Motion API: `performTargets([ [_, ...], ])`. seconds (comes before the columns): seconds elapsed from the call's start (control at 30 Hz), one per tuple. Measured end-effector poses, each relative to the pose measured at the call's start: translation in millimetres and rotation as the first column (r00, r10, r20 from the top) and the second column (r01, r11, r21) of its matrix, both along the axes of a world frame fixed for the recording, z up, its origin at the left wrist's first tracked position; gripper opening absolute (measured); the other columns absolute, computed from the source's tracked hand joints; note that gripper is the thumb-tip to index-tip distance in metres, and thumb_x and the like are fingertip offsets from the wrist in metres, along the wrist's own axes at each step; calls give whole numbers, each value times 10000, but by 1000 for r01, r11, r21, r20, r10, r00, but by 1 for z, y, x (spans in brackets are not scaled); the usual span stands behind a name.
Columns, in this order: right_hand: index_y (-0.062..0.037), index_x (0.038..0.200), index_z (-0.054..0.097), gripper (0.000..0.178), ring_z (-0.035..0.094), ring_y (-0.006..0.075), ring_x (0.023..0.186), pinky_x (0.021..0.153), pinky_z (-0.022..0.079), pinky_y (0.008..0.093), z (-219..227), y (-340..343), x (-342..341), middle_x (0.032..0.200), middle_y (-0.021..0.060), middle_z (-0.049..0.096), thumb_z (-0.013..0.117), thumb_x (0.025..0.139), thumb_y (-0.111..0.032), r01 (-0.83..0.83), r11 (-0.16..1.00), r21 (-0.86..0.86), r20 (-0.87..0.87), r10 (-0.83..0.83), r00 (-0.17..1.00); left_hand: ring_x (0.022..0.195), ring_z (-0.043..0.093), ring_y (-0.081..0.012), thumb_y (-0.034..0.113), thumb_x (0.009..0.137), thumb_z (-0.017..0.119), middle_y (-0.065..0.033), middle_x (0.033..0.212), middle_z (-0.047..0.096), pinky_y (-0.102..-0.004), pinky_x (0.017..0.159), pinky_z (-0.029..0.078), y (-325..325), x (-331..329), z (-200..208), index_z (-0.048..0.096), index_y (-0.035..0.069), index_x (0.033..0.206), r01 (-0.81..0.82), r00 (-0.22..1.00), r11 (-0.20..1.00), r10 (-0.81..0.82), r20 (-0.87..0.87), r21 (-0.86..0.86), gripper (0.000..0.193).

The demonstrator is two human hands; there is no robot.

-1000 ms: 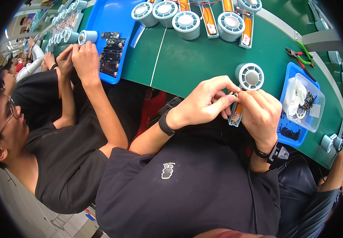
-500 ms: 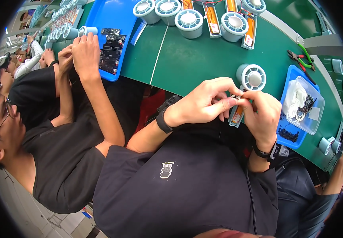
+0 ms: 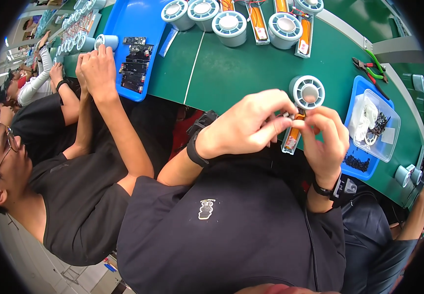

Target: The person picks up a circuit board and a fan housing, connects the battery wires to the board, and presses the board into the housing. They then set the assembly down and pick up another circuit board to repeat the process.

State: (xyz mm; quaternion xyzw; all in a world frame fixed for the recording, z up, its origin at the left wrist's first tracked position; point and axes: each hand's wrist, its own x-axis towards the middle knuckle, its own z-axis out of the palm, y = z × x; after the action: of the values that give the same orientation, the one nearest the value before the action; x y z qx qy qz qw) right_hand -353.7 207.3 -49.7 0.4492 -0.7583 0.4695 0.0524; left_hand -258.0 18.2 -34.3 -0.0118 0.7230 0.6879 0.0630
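Note:
Between my hands lies a pale blue round unit (image 3: 307,92) with a spoked rim, joined to a narrow metal housing that holds an orange-wrapped pack (image 3: 293,139). My left hand (image 3: 249,125) pinches a small pale piece (image 3: 286,115) between thumb and forefinger, just above the housing. It looks like a connector, but is too small to be sure. On the housing's right side, my right hand (image 3: 325,139) has its thumb and forefinger bent together near the orange pack. Whatever those fingertips hold is hidden. Both wrists wear black bands.
Several similar round units (image 3: 229,28) with orange packs stand at the back of the green table (image 3: 251,73). To the right are pliers (image 3: 372,68) and a blue tray (image 3: 357,93) with a clear box (image 3: 387,149). A co-worker's hands (image 3: 98,68) are beside another blue tray (image 3: 141,93).
My fingertips, together over the housing before, have come slightly apart, exposing more of the orange pack. The small pale piece is now at my left fingertips. The whole view has shifted slightly.

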Motion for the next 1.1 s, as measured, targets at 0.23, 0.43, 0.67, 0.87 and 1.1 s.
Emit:
performTargets([
  [0.23,-7,1005,707,249,632,227,624,536,476,346,10,-8,36,765,104,633,811,782,29,74,898,433,-33,-66,997,623,649,-88,54,1038,568,-79,961,653,-224,507,518,4,-10,2,596,-36,1157,-200,975,978,192,109,61,152],
  [0.43,22,1070,730,255,648,206,657,598,517,317,9,0,26,800,109,668,757,821,68,29,925,378,24,-41,999,623,657,-87,64,1025,612,-91,977,660,-229,513,525,-2,-13,4,601,-33,1136,-188,974,982,184,132,16,148],
  [0.67,38,1059,742,201,702,202,765,686,560,276,-21,-4,18,916,133,721,723,868,98,95,965,-246,332,-9,943,853,719,-183,38,818,845,-91,968,716,-305,717,600,-5,-11,-17,685,17,1150,-279,908,916,154,-388,-288,369],
  [0.87,49,1060,732,181,721,225,794,675,563,288,-14,-4,10,907,151,720,702,888,99,144,985,-98,163,-127,978,932,707,-246,11,719,869,-83,1009,739,-336,788,597,-6,-12,-21,752,42,1107,-295,851,862,41,-523,-412,406],
  [1.1,34,1010,715,192,713,288,716,617,553,339,-8,1,-2,890,147,713,706,827,90,-3,997,75,-66,8,998,935,720,-257,-29,705,859,-108,1054,742,-336,801,609,1,-15,-26,782,37,1105,-283,823,905,59,-565,-317,413],
])
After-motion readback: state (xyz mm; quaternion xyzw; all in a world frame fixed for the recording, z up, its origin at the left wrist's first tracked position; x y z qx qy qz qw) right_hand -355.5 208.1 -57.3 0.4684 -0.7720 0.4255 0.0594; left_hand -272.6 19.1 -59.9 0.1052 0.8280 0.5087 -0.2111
